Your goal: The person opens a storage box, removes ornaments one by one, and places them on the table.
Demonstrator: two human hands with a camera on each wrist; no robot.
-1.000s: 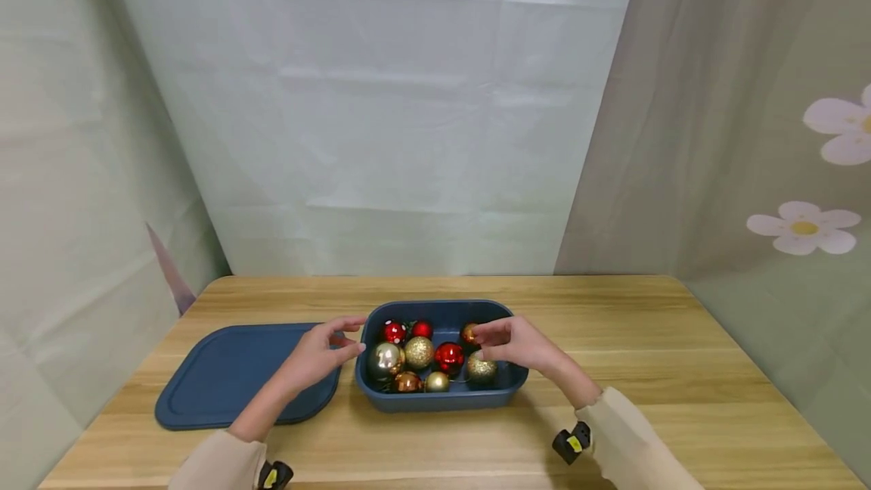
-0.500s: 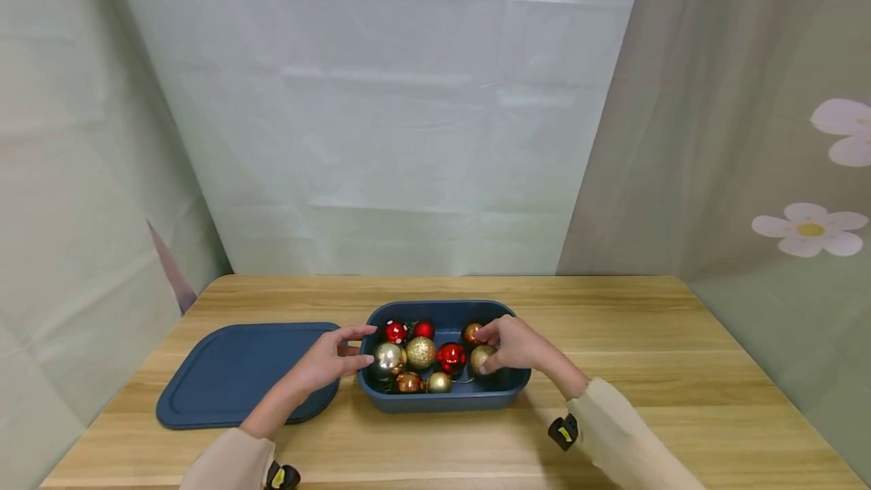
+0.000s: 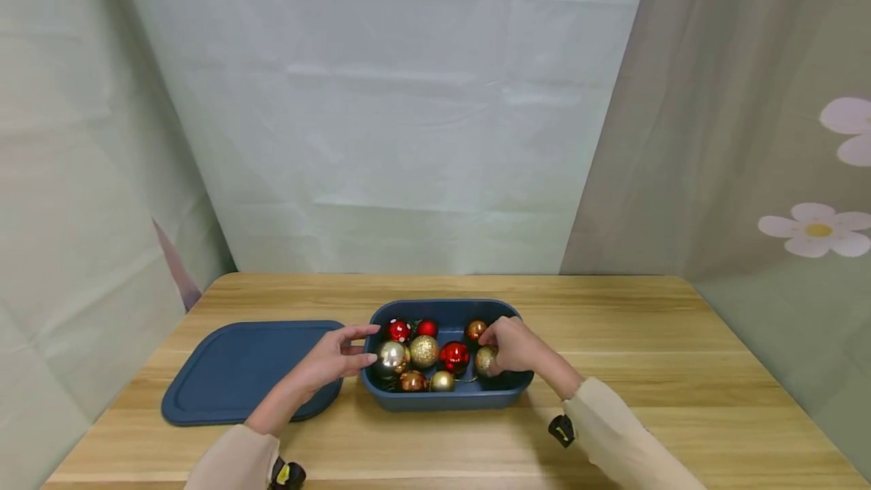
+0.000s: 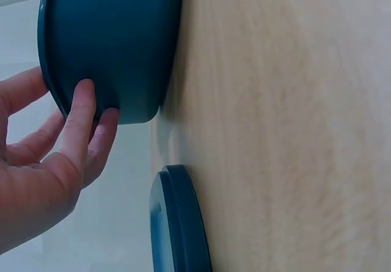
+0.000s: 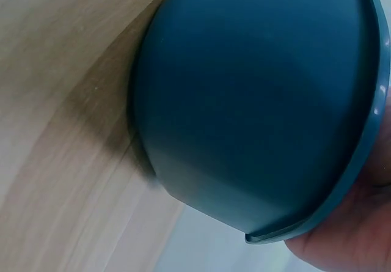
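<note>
A dark blue bin [image 3: 449,396] stands mid-table with several red, gold and copper baubles in it. My left hand [image 3: 338,359] rests against the bin's left end, thumb and fingers fairly straight on its outer wall [image 4: 116,40], as the left wrist view shows. My right hand [image 3: 512,344] reaches into the bin's right end, its fingers curled over a gold glitter bauble [image 3: 485,361]. A shiny red bauble [image 3: 454,355] lies just left of that one. The right wrist view shows only the bin's outer wall [image 5: 263,101] and a sliver of my hand [image 5: 348,247].
The bin's flat blue lid [image 3: 238,373] lies on the wooden table [image 3: 646,369] to the left, partly under my left forearm. Pale cloth screens close in the back and both sides; the right one has flower prints.
My right hand has dropped from above the baubles into the bin and closed over the gold glitter bauble. My left hand has shifted up against the bin's left wall.
</note>
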